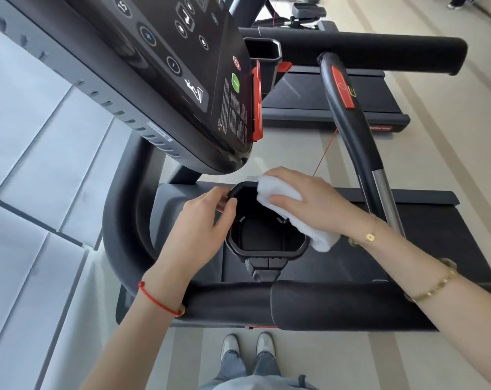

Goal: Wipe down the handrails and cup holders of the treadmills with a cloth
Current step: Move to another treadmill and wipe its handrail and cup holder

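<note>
Both hands at the cup holder (267, 250) rim — left hand (202, 223) pinching, right hand (306, 198) gripping cloth (278, 190).

Both hands reach forward: left hand (199, 220) fingers curled pinching, right hand (309, 201) gripping, palm down

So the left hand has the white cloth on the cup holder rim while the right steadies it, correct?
Not quite: the head view shows the right hand pressing the white cloth on the cup holder rim, while the left hand steadies it.
</note>
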